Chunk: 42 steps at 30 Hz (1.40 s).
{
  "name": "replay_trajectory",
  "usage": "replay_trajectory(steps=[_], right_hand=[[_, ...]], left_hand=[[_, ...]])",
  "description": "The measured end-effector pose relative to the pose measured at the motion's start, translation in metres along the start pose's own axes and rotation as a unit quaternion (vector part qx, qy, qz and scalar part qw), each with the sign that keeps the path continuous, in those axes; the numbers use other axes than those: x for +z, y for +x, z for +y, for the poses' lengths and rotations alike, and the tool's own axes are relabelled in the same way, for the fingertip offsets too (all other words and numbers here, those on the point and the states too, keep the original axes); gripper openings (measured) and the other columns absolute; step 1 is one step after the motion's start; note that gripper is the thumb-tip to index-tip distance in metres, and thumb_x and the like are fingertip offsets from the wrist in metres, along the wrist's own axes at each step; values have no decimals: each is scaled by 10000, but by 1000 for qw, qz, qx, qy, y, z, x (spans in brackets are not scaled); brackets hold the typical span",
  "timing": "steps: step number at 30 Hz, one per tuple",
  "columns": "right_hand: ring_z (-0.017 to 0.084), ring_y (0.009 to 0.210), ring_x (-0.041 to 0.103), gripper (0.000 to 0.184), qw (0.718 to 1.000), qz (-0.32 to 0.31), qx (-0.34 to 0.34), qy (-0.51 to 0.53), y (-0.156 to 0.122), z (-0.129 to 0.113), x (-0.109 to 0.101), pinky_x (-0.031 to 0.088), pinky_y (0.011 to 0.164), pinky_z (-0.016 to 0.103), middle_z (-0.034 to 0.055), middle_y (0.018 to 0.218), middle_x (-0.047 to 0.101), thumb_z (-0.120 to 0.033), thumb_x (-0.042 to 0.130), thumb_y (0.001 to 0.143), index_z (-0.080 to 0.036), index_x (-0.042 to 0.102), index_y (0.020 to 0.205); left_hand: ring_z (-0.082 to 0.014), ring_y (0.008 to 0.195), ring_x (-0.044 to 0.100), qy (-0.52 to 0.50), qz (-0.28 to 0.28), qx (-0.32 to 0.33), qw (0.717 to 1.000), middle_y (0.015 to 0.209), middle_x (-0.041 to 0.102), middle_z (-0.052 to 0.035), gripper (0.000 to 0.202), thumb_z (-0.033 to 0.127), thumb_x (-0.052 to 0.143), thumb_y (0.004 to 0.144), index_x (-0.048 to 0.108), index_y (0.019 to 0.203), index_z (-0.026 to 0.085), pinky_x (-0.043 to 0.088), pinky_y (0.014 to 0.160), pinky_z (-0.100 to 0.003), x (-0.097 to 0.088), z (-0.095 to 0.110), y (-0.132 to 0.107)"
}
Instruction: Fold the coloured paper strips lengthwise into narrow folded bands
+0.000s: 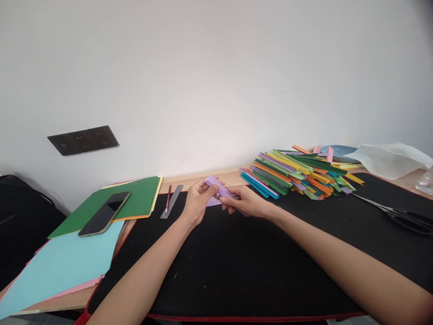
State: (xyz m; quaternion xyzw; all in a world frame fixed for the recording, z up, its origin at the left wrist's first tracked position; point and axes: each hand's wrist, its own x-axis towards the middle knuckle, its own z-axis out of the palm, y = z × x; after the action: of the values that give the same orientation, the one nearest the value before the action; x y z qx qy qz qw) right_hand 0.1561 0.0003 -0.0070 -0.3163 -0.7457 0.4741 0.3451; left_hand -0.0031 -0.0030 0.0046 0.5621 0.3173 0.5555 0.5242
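A purple paper strip (pixel 226 191) is held slantwise above the black mat (pixel 216 266), with a fold along it. My left hand (pixel 199 198) pinches its upper left end between thumb and fingers. Farther down the strip, my right hand (pixel 245 201) grips it, thumb on top and fingers curled beneath. More purple paper shows below and between the hands; whether it belongs to the same strip I cannot tell. Right of my hands lies a large heap of folded paper strips (pixel 291 174) in many colours.
Scissors (pixel 402 216) lie on the mat at the right. A metal ruler (pixel 172 201) and a red pencil (pixel 168 197) are left of my hands. At far left, a phone (pixel 105 214) rests on green paper (pixel 142 194), beside light-blue sheets (pixel 71 266). A translucent plastic bag (pixel 389 159) lies behind.
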Motion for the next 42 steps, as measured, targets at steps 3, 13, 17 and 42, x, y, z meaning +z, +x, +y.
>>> replay_trajectory(steps=[3, 13, 17, 42], right_hand=[[79, 525, 524, 302, 1000, 1, -10, -11, -1, 0, -4, 447, 521, 206, 10, 649, 578, -433, 524, 777, -132, 546, 759], [104, 566, 559, 254, 999, 7, -23, -41, -1, 6, -2, 457, 556, 226, 39, 729, 619, -375, 554, 764, -127, 584, 808], [101, 531, 559, 295, 998, 29, -15, -49, -2, 3, 0, 453, 537, 227, 48, 709, 632, -404, 521, 782, -119, 595, 788], [95, 484, 555, 429, 999, 34, -23, -36, -1, 1, 0, 435, 494, 212, 45, 614, 638, -512, 493, 770, -108, 625, 711]], left_hand=[[-115, 670, 567, -10, -37, 12, 999, 993, 635, -103, 295, 295, 612, 726, 604, 973, 134, 435, 698, -284, -1, 2, 1], [-122, 621, 569, 26, 0, 10, 1000, 760, 658, -57, 219, 296, 652, 679, 650, 812, 122, 445, 681, -287, 0, 1, 1], [-128, 646, 579, 31, 2, 7, 1000, 763, 664, -60, 212, 297, 654, 676, 655, 797, 122, 448, 704, -289, 1, 2, -1], [-144, 647, 581, 35, 5, -2, 999, 763, 665, -75, 245, 310, 660, 665, 662, 803, 107, 460, 712, -313, 0, 1, -1]])
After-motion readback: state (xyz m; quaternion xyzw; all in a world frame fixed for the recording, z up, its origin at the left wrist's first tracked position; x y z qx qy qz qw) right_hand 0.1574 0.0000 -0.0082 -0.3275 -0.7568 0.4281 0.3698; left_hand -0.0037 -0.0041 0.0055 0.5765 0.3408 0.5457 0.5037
